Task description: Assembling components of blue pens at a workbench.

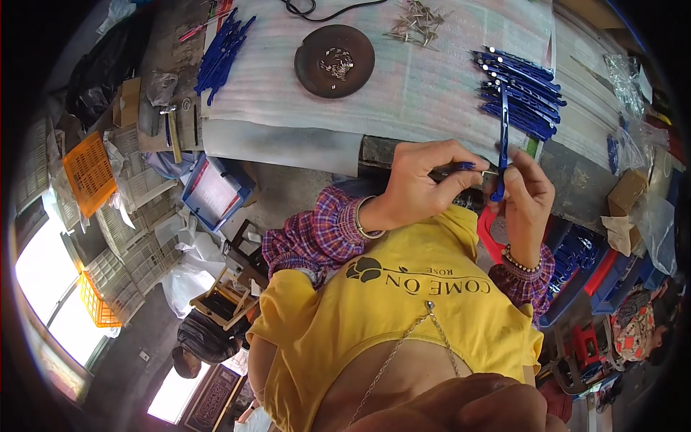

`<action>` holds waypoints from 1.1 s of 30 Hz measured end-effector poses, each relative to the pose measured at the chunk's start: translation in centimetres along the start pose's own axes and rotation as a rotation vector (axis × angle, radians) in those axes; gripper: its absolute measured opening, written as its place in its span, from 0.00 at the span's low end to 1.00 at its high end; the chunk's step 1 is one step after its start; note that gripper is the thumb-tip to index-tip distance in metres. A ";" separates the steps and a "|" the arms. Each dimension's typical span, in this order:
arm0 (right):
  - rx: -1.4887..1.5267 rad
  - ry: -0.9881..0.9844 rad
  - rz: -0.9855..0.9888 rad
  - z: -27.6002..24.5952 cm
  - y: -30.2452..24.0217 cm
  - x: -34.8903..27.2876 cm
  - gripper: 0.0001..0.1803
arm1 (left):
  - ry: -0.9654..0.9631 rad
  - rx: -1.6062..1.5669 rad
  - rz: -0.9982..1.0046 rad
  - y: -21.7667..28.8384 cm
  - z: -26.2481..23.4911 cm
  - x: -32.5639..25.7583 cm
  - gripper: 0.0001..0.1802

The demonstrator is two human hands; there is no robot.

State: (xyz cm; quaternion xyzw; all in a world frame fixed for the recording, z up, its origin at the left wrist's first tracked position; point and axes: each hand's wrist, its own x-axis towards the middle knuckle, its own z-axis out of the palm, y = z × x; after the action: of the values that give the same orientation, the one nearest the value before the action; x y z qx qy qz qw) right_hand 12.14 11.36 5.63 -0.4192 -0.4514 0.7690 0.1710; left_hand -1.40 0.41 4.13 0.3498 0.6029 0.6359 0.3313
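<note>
My left hand [425, 180] is closed on a slim tool [463, 167] with a dark blue end and a thin metal tip. That tip reaches toward the lower end of a long, narrow blue part [503, 133] with small holes along it. My right hand [529, 194] pinches the blue part near its lower end, holding it upright at the table's front edge. Whether the tip touches the part I cannot tell. Just beyond lies a stack of similar blue parts [525, 97]. A round brown dish [308, 81] on the table holds many small silvery metal pieces [336, 63].
More blue parts [224, 54] lie at the table's far left, and metal pins [417, 25] at the back. A hammer [173, 135] rests left of the sheet-covered table [266, 101]. Blue bins [568, 266] stand at right. Another person [209, 337] is at lower left.
</note>
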 end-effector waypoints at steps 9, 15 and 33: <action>-0.148 -0.113 -0.283 -0.5 0.3 -0.8 0.14 | 0.062 -0.028 0.056 1.0 -0.1 0.1 0.06; -0.157 -0.146 -0.323 -0.1 0.2 -1.0 0.12 | -0.023 -0.023 0.059 0.9 -0.6 0.1 0.07; -0.246 -0.133 -0.177 0.8 -0.9 -0.4 0.26 | 0.022 -0.162 -0.114 -0.2 -0.1 0.9 0.06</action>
State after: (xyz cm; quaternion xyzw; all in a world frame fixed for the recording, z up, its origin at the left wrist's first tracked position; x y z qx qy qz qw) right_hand 11.59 11.14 6.73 -0.3436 -0.5877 0.7159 0.1550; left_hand -1.99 1.08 3.94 0.2802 0.5719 0.6665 0.3876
